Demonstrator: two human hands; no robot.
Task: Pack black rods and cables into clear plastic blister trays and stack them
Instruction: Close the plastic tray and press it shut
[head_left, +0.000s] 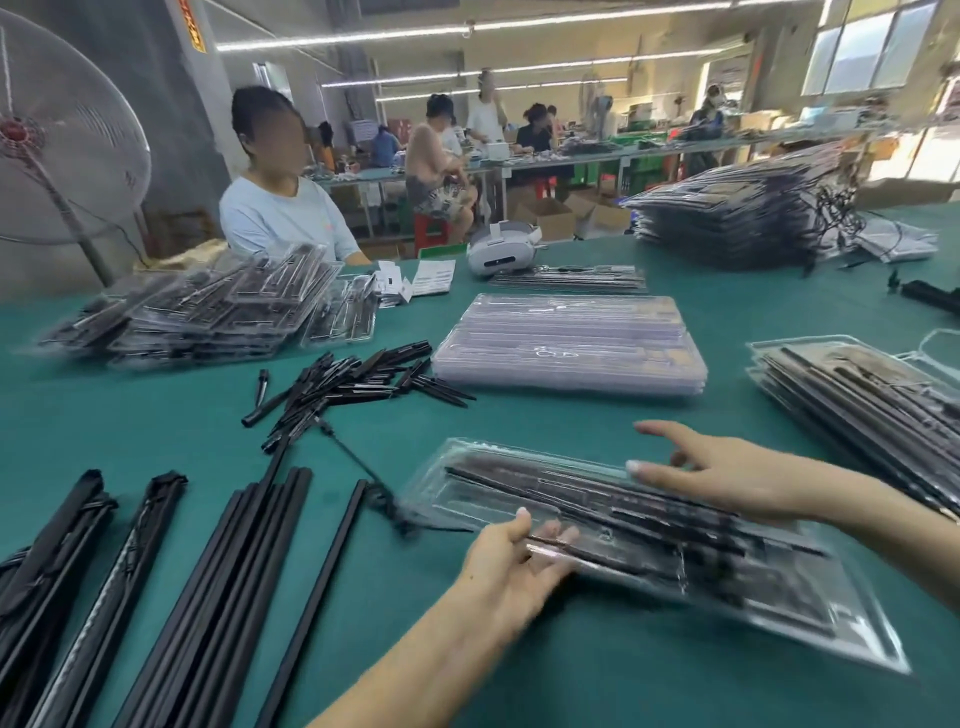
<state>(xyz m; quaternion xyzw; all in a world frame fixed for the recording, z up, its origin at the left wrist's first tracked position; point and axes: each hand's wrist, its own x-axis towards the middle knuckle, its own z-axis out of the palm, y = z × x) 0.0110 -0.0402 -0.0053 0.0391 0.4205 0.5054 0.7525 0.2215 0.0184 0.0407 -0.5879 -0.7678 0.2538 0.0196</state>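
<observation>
The left hand (511, 564) lies at the near long edge of a filled blister tray (644, 540), thumb up over the rim and fingers stretched loosely along the tray's underside or edge; blur hides whether it truly grips, but the fingers look nearly straight. The right hand (727, 470) rests on the far side of the same tray, fingers spread and relaxed, fingertips on the clear plastic. The tray holds black rods and a cable and lies slantwise on the green table (545, 421), near its front edge and a little right of the middle. To the left of the tray, at the front-left corner, lie long black rods (234, 587) side by side, with folded black bundles (62, 561) further left. Beyond them, towards the middle of the table, a loose heap of short black rods (353, 384) is scattered. A stack of empty clear trays (569, 343) sits in the centre, well beyond the hands. Filled trays are piled at the right edge (857, 410), at the far-right corner (737, 218) and at the far-left side (197, 312). A white headset (501, 249) rests at the far edge, beside a seated person in a pale shirt (283, 213). A large standing fan (57, 140) stands off the table's left end.
</observation>
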